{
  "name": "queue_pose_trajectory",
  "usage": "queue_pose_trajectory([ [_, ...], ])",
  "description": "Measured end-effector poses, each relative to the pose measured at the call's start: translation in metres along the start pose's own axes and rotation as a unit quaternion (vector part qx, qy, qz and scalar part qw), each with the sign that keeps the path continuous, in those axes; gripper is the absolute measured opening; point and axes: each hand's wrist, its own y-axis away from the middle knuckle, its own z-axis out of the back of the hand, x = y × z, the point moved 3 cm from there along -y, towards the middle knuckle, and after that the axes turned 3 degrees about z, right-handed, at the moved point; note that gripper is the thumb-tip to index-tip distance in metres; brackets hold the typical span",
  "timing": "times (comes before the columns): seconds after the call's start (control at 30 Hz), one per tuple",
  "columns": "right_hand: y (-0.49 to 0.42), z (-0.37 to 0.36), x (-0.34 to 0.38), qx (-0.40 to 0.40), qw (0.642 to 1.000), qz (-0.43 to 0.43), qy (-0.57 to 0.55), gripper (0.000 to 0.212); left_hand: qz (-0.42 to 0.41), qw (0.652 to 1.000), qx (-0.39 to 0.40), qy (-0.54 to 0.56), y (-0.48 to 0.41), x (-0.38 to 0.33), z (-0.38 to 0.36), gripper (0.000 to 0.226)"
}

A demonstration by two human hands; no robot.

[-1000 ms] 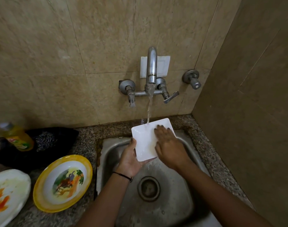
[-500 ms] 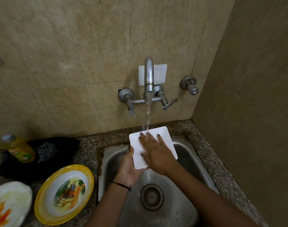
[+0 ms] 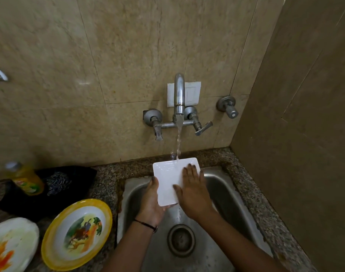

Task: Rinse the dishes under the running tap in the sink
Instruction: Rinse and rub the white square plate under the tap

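Both hands stayed on the white plate (image 3: pixel 168 180) under the tap (image 3: pixel 179 95): left hand (image 3: pixel 153 201) gripping its edge, right hand (image 3: pixel 194 193) flat and open, having slid sideways across it, so rinsing continued.

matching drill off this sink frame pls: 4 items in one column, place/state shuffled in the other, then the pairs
Items:
1. square white plate
2. yellow-rimmed bowl
3. dish soap bottle
4. drain

Places or states:
A. in the bottom of the sink, beneath the forearms
B. on the counter left of the sink, picture printed inside
C. under the running water, held by the left hand, the right hand flat on it
D. far left by the wall, on a dark cloth

Pairs: 1-C, 2-B, 3-D, 4-A
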Motion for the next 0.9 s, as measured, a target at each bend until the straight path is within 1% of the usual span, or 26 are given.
queue_pose_trajectory([
  [0.07, 0.004, -0.004, 0.011, 0.028, 0.998, 0.039, -0.033, 0.068, 0.005, 1.000, 0.006, 0.014, 0.004, 0.005, -0.005, 0.050],
  [0.13, 0.012, -0.001, 0.023, 0.040, 0.990, 0.127, -0.045, 0.062, 0.008, 1.000, -0.001, 0.018, 0.004, 0.007, -0.007, 0.051],
  [0.2, 0.024, 0.003, 0.029, 0.053, 0.973, 0.217, -0.051, 0.056, 0.014, 1.000, -0.018, 0.010, 0.003, 0.005, -0.002, 0.053],
  [0.27, 0.037, 0.006, 0.024, 0.077, 0.960, 0.264, -0.050, 0.052, 0.022, 0.999, -0.018, 0.017, 0.001, 0.003, 0.006, 0.057],
  [0.33, 0.044, 0.007, 0.009, 0.084, 0.953, 0.291, -0.017, 0.054, 0.016, 1.000, -0.013, 0.017, -0.001, -0.001, 0.014, 0.055],
  [0.4, 0.043, 0.014, -0.009, 0.070, 0.958, 0.278, 0.006, 0.060, 0.004, 1.000, -0.006, 0.018, -0.002, -0.003, 0.018, 0.051],
  [0.5, 0.031, 0.031, -0.030, -0.055, 0.973, 0.219, 0.051, 0.050, -0.003, 0.999, -0.014, 0.034, -0.003, -0.002, 0.016, 0.049],
  [0.57, 0.026, 0.039, -0.032, -0.106, 0.983, 0.149, -0.006, 0.053, 0.001, 0.999, -0.024, 0.039, -0.004, 0.000, 0.017, 0.050],
  [0.63, 0.023, 0.044, -0.028, -0.110, 0.983, 0.079, -0.126, 0.055, 0.010, 0.998, -0.030, 0.047, -0.004, 0.003, 0.017, 0.049],
  [0.73, 0.016, 0.055, -0.026, -0.118, 0.949, -0.007, -0.291, 0.048, 0.049, 0.997, 0.001, 0.060, 0.003, 0.009, 0.009, 0.047],
  [0.8, 0.015, 0.061, -0.029, -0.123, 0.921, -0.058, -0.365, 0.045, 0.064, 0.997, 0.009, 0.045, 0.003, 0.013, 0.006, 0.055],
  [0.87, 0.018, 0.069, -0.032, -0.134, 0.894, -0.058, -0.423, 0.042, 0.088, 0.996, 0.000, -0.018, -0.002, 0.014, 0.008, 0.069],
  [0.9, 0.020, 0.074, -0.034, -0.138, 0.881, -0.048, -0.449, 0.040, 0.108, 0.993, 0.008, -0.038, -0.006, 0.014, 0.009, 0.076],
])
